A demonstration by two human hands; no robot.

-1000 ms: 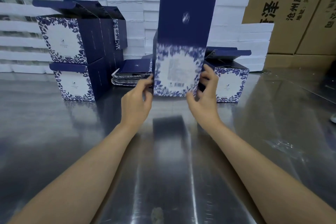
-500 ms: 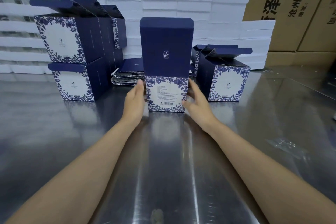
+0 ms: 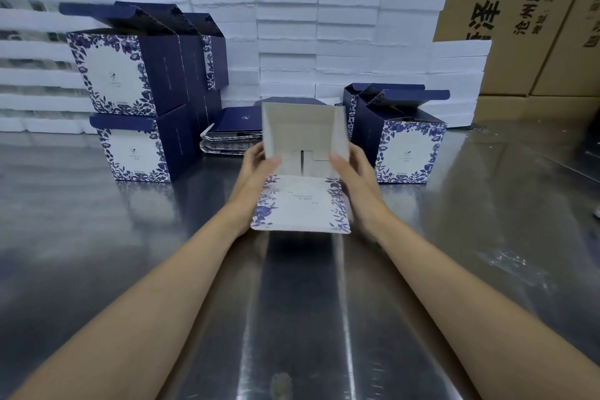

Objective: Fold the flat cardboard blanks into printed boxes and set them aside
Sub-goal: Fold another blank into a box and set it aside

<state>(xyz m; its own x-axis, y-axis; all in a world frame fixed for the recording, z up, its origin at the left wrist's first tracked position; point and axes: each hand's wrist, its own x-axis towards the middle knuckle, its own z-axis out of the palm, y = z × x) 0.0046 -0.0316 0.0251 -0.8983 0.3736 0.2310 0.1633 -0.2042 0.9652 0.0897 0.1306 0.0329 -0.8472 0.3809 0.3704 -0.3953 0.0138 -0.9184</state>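
Observation:
A half-formed printed box (image 3: 302, 201) is held in front of me above the steel table, its open white inside facing me and a floral panel hanging toward me. My left hand (image 3: 256, 169) grips its left wall, thumb inside. My right hand (image 3: 352, 172) grips the right wall the same way. Behind it lies a stack of flat navy blanks (image 3: 232, 131). Finished boxes are stacked at the left (image 3: 130, 107), and others stand at the right (image 3: 402, 143), lids open.
The steel table (image 3: 97, 253) stretches toward me. White foam trays (image 3: 350, 36) are piled along the back. Brown shipping cartons (image 3: 535, 26) stand behind and to the right.
The box stood upright with its tall navy flap up; now it has been lowered and tipped so its open inside faces me, both hands shifted onto its side walls.

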